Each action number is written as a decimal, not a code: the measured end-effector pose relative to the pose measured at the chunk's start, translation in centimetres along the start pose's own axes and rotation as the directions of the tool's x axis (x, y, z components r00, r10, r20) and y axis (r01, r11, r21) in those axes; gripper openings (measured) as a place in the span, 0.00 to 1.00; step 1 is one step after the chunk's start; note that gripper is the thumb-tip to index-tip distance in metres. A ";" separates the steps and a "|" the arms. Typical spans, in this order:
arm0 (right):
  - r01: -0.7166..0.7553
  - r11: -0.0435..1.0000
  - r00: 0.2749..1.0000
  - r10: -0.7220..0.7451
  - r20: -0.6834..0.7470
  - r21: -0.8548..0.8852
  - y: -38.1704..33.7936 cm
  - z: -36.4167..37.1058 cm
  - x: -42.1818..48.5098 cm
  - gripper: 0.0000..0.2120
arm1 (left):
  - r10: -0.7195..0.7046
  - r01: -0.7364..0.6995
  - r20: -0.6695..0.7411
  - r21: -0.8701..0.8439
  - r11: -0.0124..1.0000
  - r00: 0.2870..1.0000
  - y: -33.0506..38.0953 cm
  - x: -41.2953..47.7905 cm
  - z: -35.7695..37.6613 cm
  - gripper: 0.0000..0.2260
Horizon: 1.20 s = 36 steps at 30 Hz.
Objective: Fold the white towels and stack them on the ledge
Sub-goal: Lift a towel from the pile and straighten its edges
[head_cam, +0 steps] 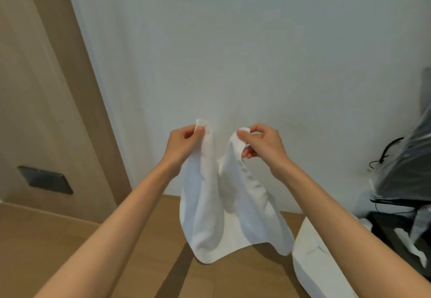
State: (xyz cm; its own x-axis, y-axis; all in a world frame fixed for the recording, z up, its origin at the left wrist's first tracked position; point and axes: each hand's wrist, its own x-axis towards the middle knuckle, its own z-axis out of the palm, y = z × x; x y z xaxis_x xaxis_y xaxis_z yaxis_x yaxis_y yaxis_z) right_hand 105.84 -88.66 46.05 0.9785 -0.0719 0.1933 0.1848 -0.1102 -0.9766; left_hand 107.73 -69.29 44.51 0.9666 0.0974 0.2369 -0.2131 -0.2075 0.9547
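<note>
- Two corners of one white towel [224,204] are raised at centre frame. The left hand [184,143] pinches the 11 o'clock corner and the right hand [261,143] the 1 o'clock corner, each with thumb and fingers curled tight on the cloth.
- Between the hands the top edge sags, so the towel hangs in two lobes. Its hem drapes onto the wooden ledge [81,239] at 6 o'clock.
- The step appears to be the start of a fold, with the towel held up by its top edge. Whether it is already doubled cannot be told.
- The next move likely calls for drawing the hands apart to pull that edge taut, then bringing corner to corner or laying the cloth flat.
- Close behind, at 12 o'clock, the wall [233,53] limits any forward swing.
- At 4 o'clock a white bundle [321,262] lies just beside the hem. It may be a folded towel, but that is unclear.
- Ledge wood shows out toward 8 o'clock, probably the best room for spreading.
- A tan panel [35,87] with a dark plate [45,180] stands at 9 o'clock, and plastic-wrapped gear [405,157] at 3 o'clock, both well apart.
</note>
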 end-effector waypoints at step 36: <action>-0.140 0.990 0.962 0.137 0.235 -0.005 2.6 -0.7 -1.3 0.12 | 0.029 -0.015 0.211 -0.067 0.998 0.977 -2.8 -2.7 3.5 0.06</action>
State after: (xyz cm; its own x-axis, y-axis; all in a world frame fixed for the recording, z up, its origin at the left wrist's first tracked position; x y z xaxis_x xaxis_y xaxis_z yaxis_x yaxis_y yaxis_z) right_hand 104.94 -89.59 43.33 0.9884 0.1488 0.0301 0.0460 -0.1042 -0.9935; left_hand 106.23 -72.43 40.56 0.9684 -0.1159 0.2211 -0.2365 -0.1430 0.9611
